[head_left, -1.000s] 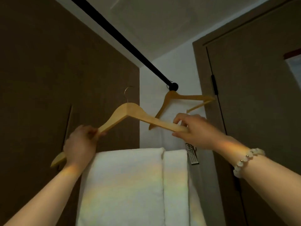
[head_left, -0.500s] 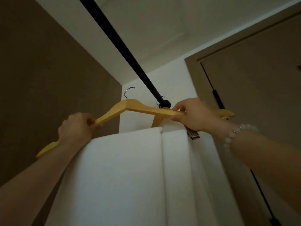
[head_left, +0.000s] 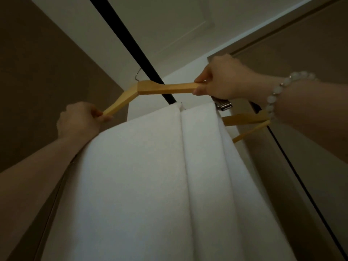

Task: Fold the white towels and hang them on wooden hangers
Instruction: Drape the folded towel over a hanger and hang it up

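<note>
Towel [head_left: 141, 176]: folded, draped on hanger [head_left: 165, 88]. Your left hand [head_left: 79, 119] and right hand [head_left: 224, 78] each grip one arm of it. Hooking onto rail [head_left: 131, 46]: apparently pending.

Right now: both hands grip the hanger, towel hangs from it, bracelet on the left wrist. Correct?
No. The bracelet is at the right hand's wrist, as the head view shows. The rest holds: that hand and the left hand grip the hanger, towel hanging from it.
</note>
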Demonstrator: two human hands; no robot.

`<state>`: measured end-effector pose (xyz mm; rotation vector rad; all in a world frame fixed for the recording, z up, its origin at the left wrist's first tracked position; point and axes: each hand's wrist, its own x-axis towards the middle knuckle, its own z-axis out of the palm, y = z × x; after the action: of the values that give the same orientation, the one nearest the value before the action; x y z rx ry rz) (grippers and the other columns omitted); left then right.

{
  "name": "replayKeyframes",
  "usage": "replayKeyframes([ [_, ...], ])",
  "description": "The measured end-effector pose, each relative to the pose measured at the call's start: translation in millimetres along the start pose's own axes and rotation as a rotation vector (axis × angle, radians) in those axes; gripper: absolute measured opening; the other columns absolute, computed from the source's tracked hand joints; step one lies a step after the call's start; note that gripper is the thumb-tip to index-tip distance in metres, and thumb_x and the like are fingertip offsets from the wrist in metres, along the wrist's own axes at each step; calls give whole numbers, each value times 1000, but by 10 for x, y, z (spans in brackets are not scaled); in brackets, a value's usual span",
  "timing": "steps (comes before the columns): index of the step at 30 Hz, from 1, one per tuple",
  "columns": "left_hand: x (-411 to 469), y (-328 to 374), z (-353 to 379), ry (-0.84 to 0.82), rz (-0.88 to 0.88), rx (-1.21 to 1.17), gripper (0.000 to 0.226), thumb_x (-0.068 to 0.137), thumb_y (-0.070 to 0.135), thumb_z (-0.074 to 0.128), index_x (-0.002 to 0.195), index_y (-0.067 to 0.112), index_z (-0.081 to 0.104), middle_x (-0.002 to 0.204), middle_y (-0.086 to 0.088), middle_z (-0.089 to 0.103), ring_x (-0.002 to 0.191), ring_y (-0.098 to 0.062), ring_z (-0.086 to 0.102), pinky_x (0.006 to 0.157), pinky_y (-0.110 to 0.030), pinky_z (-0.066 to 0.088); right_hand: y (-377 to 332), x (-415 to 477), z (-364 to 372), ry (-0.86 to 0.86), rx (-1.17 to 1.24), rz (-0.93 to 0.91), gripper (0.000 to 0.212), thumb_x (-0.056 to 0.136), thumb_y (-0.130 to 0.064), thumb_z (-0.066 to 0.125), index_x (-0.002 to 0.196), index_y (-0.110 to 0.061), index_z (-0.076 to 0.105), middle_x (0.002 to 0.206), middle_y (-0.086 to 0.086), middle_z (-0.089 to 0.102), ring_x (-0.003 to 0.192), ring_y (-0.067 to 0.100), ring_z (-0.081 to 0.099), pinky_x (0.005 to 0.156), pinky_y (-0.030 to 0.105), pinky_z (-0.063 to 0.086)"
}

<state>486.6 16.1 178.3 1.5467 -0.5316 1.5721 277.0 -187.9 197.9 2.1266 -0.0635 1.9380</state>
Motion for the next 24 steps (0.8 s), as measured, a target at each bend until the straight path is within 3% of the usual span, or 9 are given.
replayKeyframes([
  [5,-129,99,125,2,30,-31,29,85,43,66,95,16,70,85,-7,61,80,-26,53,72,-34,42,128,-229,-108,27,-30,8,39,88,-38,64,123,-23,63,67,-10,50,55,7,45,51,21,35],
  [16,-368,-25,18,69,35,-28,28,85,40,65,96,14,68,79,-2,58,70,-20,52,61,-33,39,-62,-491,-234,61,-28,-39,39,87,-37,66,123,-24,63,81,-6,57,59,6,53,59,22,47],
  [21,-404,-13,-37,105,21,-24,30,84,41,66,100,16,68,89,-7,66,76,-19,53,67,-35,42,-56,-630,-264,82,-12,-21,40,86,-37,66,124,-23,63,85,-5,57,53,3,49,52,16,39],
  [24,-386,-20,-121,90,-12,-62,30,80,45,69,96,20,69,91,-5,68,83,-22,60,76,-40,50,-105,-643,-278,75,-10,-26,40,88,-37,65,125,-21,62,97,1,64,63,8,54,62,22,44],
])
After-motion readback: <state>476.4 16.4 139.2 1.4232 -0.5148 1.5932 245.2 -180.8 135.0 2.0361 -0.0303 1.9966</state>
